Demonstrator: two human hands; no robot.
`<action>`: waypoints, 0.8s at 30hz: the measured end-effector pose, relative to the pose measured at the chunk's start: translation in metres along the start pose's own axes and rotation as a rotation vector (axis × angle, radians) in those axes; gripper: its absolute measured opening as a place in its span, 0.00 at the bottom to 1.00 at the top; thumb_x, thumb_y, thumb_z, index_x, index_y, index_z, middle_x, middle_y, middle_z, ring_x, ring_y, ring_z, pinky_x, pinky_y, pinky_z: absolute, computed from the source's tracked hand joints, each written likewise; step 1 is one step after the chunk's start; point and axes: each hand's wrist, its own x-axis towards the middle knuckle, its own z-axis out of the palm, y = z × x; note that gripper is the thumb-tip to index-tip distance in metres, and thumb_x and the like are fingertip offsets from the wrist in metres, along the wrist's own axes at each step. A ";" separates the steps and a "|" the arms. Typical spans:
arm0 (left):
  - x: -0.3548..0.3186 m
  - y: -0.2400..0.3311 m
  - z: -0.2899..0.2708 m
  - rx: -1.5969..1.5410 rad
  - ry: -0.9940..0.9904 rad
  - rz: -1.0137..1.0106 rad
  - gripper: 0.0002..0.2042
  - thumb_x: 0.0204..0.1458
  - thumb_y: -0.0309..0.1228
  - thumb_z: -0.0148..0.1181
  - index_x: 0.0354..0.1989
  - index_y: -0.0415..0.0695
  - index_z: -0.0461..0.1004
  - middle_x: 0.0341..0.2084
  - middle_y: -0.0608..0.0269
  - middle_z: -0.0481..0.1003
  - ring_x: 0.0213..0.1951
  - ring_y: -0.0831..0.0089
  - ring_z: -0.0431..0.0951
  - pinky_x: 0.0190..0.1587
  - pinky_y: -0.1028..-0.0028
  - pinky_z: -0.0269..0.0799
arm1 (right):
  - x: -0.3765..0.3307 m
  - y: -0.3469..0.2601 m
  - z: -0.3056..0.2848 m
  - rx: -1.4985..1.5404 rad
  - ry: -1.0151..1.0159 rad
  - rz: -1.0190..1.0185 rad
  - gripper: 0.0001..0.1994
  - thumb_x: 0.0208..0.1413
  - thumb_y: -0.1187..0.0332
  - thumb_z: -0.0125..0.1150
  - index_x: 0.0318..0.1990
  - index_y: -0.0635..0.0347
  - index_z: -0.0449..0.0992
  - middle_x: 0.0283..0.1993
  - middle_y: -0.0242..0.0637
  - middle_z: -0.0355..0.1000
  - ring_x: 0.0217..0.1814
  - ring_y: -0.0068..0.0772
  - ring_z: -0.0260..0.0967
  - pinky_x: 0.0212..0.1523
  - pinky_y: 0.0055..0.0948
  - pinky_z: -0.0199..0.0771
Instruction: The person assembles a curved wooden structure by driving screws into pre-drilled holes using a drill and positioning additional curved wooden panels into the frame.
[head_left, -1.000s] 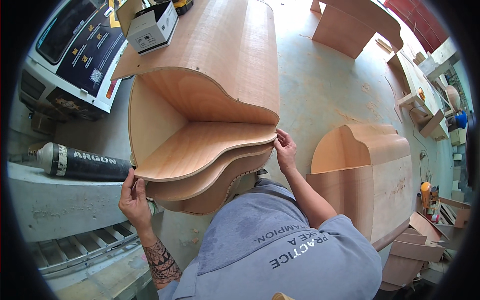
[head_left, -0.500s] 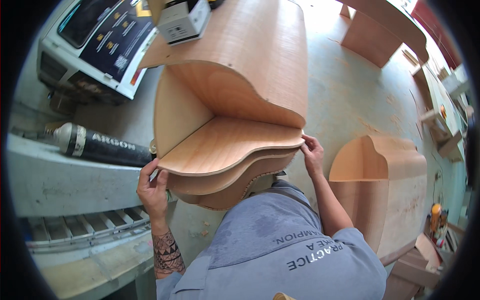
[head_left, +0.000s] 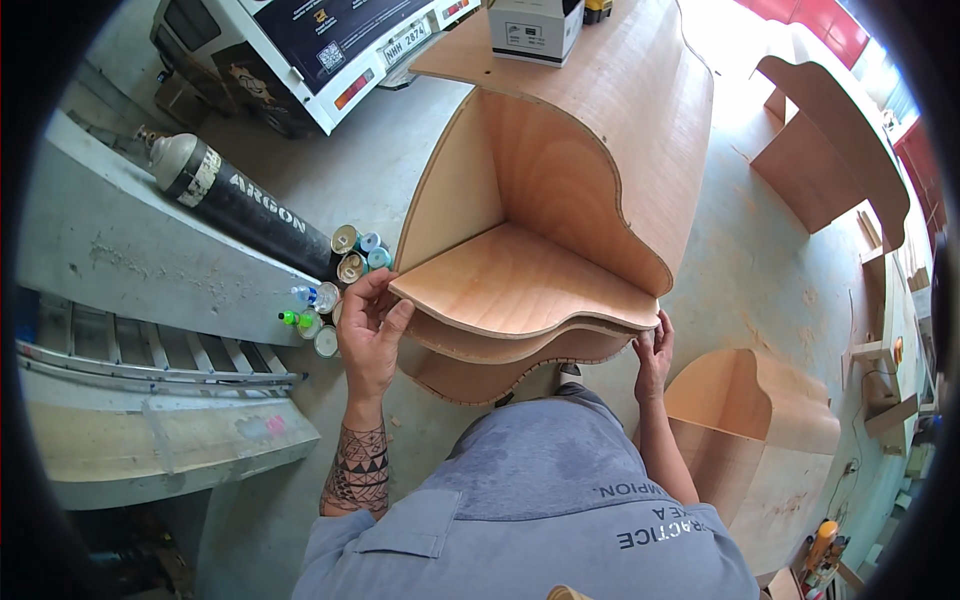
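A light plywood shelf panel (head_left: 520, 285) with a wavy front edge lies level inside a curved plywood cabinet (head_left: 665, 130). My left hand (head_left: 368, 338) pinches the panel's left front corner, thumb on the near side and fingers at the cabinet's side edge. At the right front corner, my right hand (head_left: 654, 360) has its fingertips closed on the panel's edge. Below the panel, a second wavy plywood layer (head_left: 470, 345) and a lower one with a notched edge (head_left: 480, 385) show. The undersides of both corners are hidden.
A white box (head_left: 535, 38) sits on the cabinet top. To the left stand a black gas cylinder (head_left: 250, 205), several paint cans (head_left: 350, 265) and a ladder (head_left: 150, 350). Another curved plywood cabinet (head_left: 760, 440) is at the right; a van (head_left: 320, 60) is parked far left.
My view has swung, so the cabinet and panel appear farther right and the paint cans have come into sight. Both hands keep their places at the panel's corners.
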 end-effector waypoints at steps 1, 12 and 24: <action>-0.002 -0.003 0.000 0.003 0.005 0.015 0.25 0.61 0.29 0.71 0.63 0.35 0.69 0.54 0.55 0.77 0.57 0.68 0.77 0.63 0.69 0.73 | -0.002 -0.002 0.000 -0.008 -0.008 0.008 0.41 0.64 0.47 0.64 0.79 0.47 0.53 0.77 0.37 0.60 0.73 0.35 0.62 0.69 0.44 0.63; -0.007 -0.015 -0.002 -0.046 0.034 0.036 0.25 0.60 0.31 0.72 0.62 0.35 0.71 0.53 0.56 0.77 0.55 0.70 0.77 0.62 0.70 0.73 | -0.003 -0.008 0.007 -0.021 0.022 0.082 0.39 0.68 0.47 0.61 0.79 0.48 0.51 0.76 0.39 0.62 0.69 0.35 0.68 0.67 0.43 0.69; 0.000 -0.015 -0.003 0.016 0.046 0.004 0.27 0.57 0.36 0.75 0.61 0.35 0.73 0.53 0.56 0.78 0.55 0.69 0.79 0.63 0.69 0.73 | -0.001 -0.004 0.001 -0.058 0.013 0.066 0.40 0.68 0.44 0.61 0.79 0.49 0.52 0.77 0.41 0.61 0.70 0.36 0.67 0.66 0.42 0.70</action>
